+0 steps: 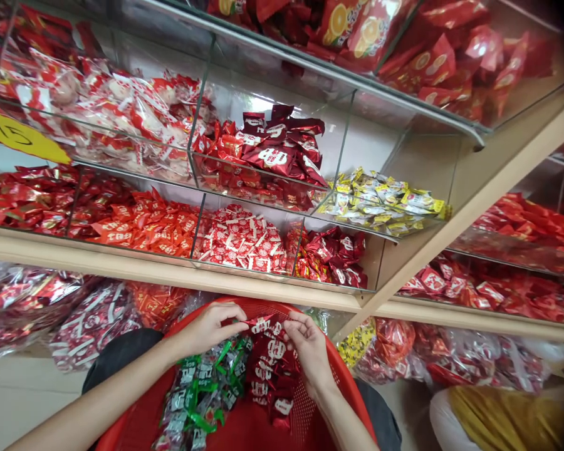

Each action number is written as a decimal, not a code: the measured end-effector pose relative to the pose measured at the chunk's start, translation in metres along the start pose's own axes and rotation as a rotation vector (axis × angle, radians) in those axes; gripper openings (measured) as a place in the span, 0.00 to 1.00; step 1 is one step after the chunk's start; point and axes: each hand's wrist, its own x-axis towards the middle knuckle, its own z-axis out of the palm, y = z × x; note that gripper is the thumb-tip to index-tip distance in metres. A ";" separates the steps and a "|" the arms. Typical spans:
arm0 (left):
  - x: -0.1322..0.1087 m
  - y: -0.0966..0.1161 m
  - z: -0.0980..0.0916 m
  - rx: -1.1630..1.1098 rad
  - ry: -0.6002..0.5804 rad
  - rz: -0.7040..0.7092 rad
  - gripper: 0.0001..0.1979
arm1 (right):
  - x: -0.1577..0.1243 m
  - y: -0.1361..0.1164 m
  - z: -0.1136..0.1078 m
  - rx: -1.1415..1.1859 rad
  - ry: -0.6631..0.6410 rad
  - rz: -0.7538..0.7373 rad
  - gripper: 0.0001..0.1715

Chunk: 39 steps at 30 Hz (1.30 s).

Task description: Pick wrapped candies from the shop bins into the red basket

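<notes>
My left hand [223,324] is closed, its thumb and finger pinching the end of a small dark red candy packet [261,324] with white lettering. Opposite it, my right hand [306,344] is closed on the other side of the packet, fingertips bent inward. Whether this packet is joined to those below it I cannot tell. Both hands are over a red perforated plastic basket [352,382] between my knees. Inside it, more dark red candy packets [267,366] lie on the right, and clear-and-green wrapped candies [211,382] fill the left side.
Ahead stand shelves with glass-walled compartments of red wrapped candies [242,238] and yellow wrapped candies [385,197]. A yellow price tag [23,134] hangs at left. Bagged candies [94,326] lie under the wooden shelf edge [244,288]. Someone's clothed leg [493,416] shows at lower right.
</notes>
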 end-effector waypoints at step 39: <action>-0.003 -0.012 -0.006 0.297 0.096 0.135 0.13 | -0.022 -0.027 0.011 -0.640 -0.183 -0.579 0.07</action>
